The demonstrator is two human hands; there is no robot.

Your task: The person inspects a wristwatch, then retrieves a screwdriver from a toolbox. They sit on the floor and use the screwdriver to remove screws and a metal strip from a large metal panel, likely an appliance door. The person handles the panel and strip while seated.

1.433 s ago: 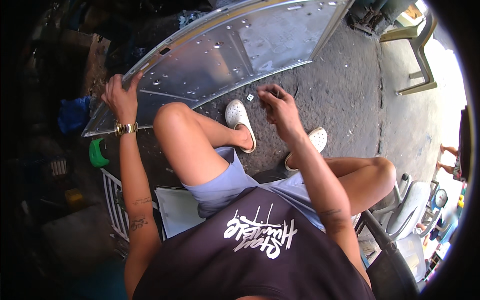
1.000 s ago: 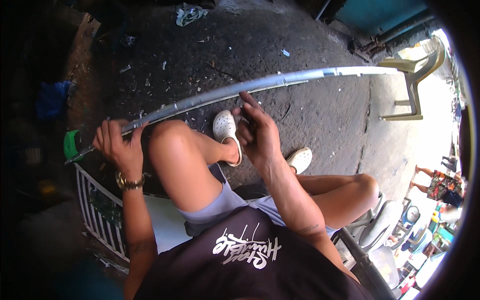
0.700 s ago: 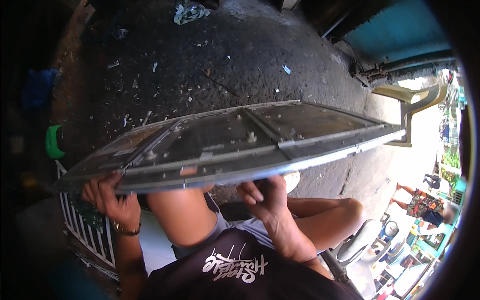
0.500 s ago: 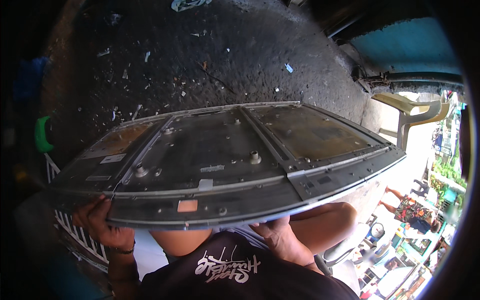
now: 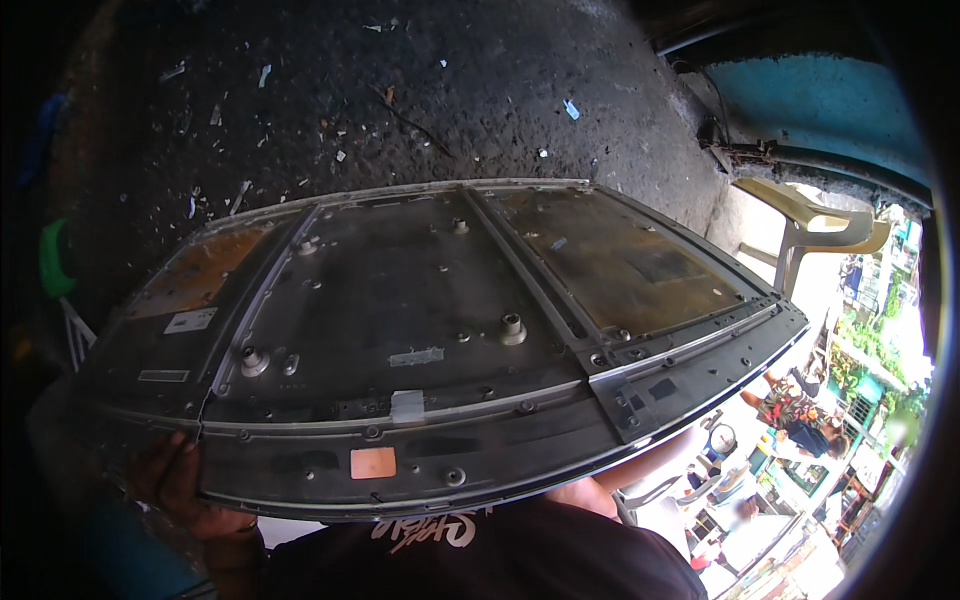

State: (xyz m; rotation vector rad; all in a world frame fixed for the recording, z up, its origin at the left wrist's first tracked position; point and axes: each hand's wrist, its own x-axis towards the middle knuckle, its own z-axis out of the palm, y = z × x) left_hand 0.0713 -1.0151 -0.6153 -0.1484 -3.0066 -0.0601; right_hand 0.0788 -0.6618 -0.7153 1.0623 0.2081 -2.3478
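A large flat TV panel (image 5: 390, 300) spreads across the middle of the view, its dark metal back turned up. Two ribs, screw posts, rusty patches and an orange label (image 5: 373, 463) show on that back. At the near left edge my left hand (image 5: 178, 490) is closed on the panel, fingertips over its rim. Under the near right edge, my right hand (image 5: 583, 496) is against the panel; only its base shows, and the fingers are hidden beneath. The panel slants, its near edge close to my dark shirt.
Scraps of litter lie on the dark floor (image 5: 330, 90) beyond the panel. A beige plastic chair (image 5: 830, 235) stands at the right, below a blue-green surface (image 5: 820, 105). Something green (image 5: 56, 258) is at the left. Another person (image 5: 800, 420) and household things are at the far right.
The panel has come nearer my body and now covers my legs and most of my right hand. Both hands stay at its near edge. The view has shifted slightly.
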